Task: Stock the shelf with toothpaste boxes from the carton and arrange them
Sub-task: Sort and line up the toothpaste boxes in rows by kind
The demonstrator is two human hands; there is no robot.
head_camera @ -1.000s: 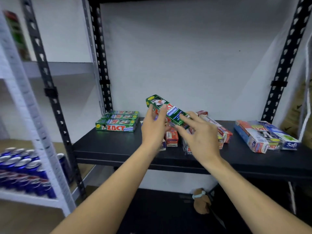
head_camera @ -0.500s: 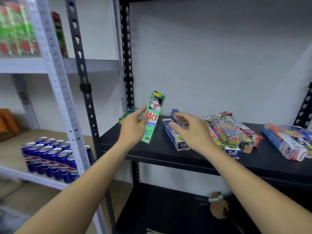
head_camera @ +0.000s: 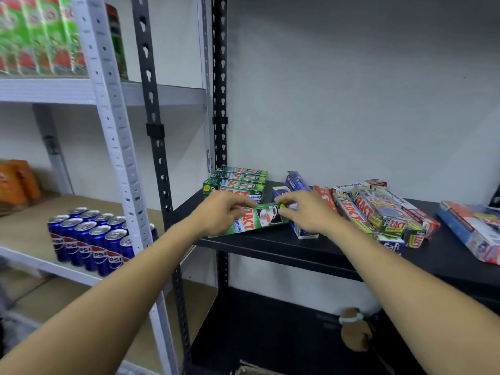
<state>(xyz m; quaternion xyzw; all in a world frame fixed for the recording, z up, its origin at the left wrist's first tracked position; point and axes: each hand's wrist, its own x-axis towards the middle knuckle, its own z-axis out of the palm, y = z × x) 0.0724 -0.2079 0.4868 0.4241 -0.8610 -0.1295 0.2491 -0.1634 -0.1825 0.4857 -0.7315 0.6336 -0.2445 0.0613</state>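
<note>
Two grips tight on one green Zact box [head_camera: 259, 220], left hand [head_camera: 219, 213] and right hand [head_camera: 307, 212] at opposite ends.

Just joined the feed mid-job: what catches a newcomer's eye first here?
The left hand and right hand hold a green Zact box by its ends at the front of the black shelf. Behind it sits a neat stack of green boxes; to the right, a jumbled pile of mixed boxes. Blue Pepsi cans stand on the white rack at left.
</note>
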